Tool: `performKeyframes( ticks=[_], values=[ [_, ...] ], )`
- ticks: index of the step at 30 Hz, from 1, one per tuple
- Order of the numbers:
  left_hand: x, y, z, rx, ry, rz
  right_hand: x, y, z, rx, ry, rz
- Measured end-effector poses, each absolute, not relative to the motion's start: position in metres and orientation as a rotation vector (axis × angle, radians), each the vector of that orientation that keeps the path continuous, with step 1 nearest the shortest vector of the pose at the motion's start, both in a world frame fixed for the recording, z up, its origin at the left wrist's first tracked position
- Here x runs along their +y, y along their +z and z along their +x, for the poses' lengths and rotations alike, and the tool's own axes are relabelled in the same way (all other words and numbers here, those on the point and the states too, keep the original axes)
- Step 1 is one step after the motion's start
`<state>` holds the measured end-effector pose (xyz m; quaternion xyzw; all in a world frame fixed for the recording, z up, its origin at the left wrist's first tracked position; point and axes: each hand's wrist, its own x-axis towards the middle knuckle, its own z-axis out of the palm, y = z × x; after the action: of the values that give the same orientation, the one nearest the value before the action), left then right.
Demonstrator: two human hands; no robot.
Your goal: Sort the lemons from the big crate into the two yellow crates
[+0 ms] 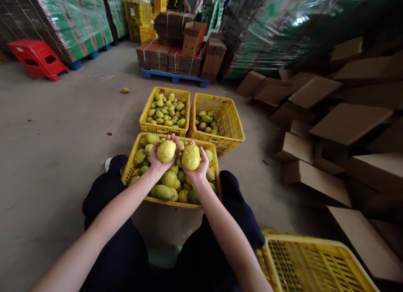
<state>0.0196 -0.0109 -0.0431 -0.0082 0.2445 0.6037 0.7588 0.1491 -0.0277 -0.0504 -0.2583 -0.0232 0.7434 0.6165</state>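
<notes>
Cradled in the upturned palm of my left hand is a yellow lemon, my fingers curled around its far side. My right hand holds a second, bumpier yellow lemon in the same way, close beside the first. Both hands are above a yellow plastic crate between my knees. Green and yellow lemons fill this crate, some hidden beneath my hands and forearms.
Beyond stand a crate of smaller lemons and a partly filled crate. Another yellow crate is at lower right. Cardboard boxes pile up on the right. A lone lemon and a red stool are on the left floor.
</notes>
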Motion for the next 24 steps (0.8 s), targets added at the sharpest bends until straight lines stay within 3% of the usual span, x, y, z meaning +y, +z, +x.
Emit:
performKeyframes(
  ticks=[24],
  values=[
    [-0.009, -0.037, 0.033, 0.483, 1.342, 0.093, -0.021, -0.054, 0.151, -0.085, 1.673, -0.52]
  ],
)
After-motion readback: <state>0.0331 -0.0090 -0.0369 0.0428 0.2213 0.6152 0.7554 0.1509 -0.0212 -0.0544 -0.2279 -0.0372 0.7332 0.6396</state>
